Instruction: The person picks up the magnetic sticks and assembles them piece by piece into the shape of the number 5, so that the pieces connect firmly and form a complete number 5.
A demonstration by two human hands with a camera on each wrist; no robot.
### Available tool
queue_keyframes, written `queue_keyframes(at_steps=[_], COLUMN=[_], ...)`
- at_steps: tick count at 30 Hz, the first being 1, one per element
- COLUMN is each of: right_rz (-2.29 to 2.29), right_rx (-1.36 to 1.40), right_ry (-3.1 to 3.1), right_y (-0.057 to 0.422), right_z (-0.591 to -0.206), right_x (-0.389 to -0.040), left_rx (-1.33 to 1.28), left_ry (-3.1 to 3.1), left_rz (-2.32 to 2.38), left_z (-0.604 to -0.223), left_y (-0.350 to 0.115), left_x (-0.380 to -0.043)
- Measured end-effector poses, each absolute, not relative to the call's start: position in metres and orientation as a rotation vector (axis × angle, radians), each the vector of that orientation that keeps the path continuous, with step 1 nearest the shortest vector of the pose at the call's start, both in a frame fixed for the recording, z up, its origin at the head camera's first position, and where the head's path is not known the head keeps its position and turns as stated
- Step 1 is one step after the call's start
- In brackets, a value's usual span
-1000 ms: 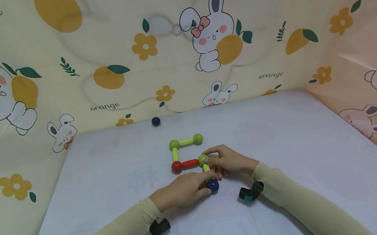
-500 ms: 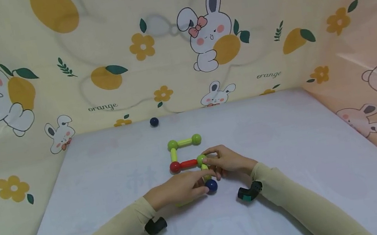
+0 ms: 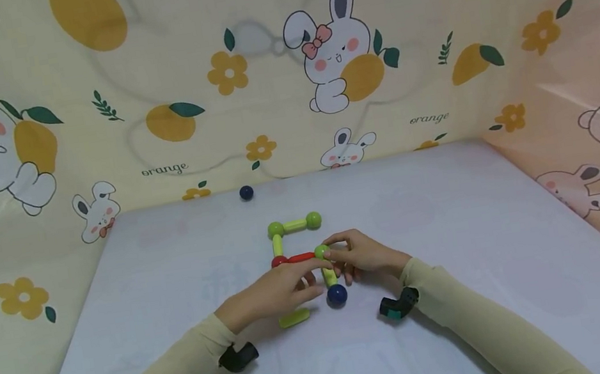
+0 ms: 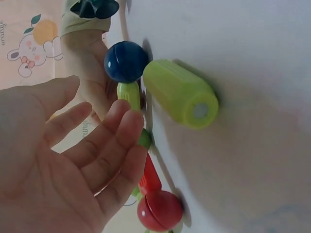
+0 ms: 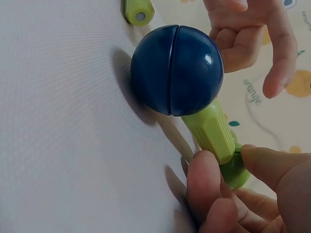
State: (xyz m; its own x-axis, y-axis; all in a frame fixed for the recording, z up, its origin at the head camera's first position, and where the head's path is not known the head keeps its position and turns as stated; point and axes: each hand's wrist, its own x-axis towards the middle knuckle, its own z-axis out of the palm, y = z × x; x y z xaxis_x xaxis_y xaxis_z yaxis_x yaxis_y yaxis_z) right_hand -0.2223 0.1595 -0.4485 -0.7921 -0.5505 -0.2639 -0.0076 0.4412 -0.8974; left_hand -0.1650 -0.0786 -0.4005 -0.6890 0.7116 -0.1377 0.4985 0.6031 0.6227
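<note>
A chain of magnetic balls and rods lies on the white table. My right hand (image 3: 367,254) pinches the green ball (image 3: 321,252), which joins a red rod (image 3: 301,256) to a yellow-green rod (image 5: 211,132). At that rod's near end is a blue ball (image 3: 337,295). My left hand (image 3: 275,291) hovers over the chain with loosely bent fingers and holds nothing. In the head view it partly covers the red ball (image 4: 160,210). A loose yellow-green rod (image 3: 294,318) lies just below the left hand, apart from the chain.
The chain's far part has a green corner ball (image 3: 275,229), a yellow-green rod (image 3: 295,224) and a green end ball (image 3: 313,220). A dark blue ball (image 3: 246,193) sits at the table's back edge, before a printed cloth (image 3: 275,100).
My left hand has drawn back leftward from the blue ball, and the loose yellow-green rod has come into sight under it. My right hand keeps its pinch on the green ball.
</note>
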Motion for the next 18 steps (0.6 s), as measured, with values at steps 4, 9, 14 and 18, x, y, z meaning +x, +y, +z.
queue_keyframes(at_steps=[4,9,14,18], right_rz=[-1.351,-1.36,-1.376,-1.381], right_rx=[-0.428,-0.395,-0.393,-0.387], right_ry=[2.168,2.169,2.163,2.182], right_y=[0.159,0.16,0.162,0.164], right_z=[-0.449,-0.451,-0.45,-0.447], right_x=[-0.222,-0.223,-0.222,-0.217], left_rx=[0.945,0.892,0.872,0.86], left_ry=[2.477,2.475,2.479,2.495], left_rz=[0.797,0.829,0.899,0.925], left_z=[-0.403,-0.406,-0.407,-0.406], left_y=[-0.087,-0.097,-0.109,-0.117], left_x=[-0.165,-0.164,-0.162,-0.159])
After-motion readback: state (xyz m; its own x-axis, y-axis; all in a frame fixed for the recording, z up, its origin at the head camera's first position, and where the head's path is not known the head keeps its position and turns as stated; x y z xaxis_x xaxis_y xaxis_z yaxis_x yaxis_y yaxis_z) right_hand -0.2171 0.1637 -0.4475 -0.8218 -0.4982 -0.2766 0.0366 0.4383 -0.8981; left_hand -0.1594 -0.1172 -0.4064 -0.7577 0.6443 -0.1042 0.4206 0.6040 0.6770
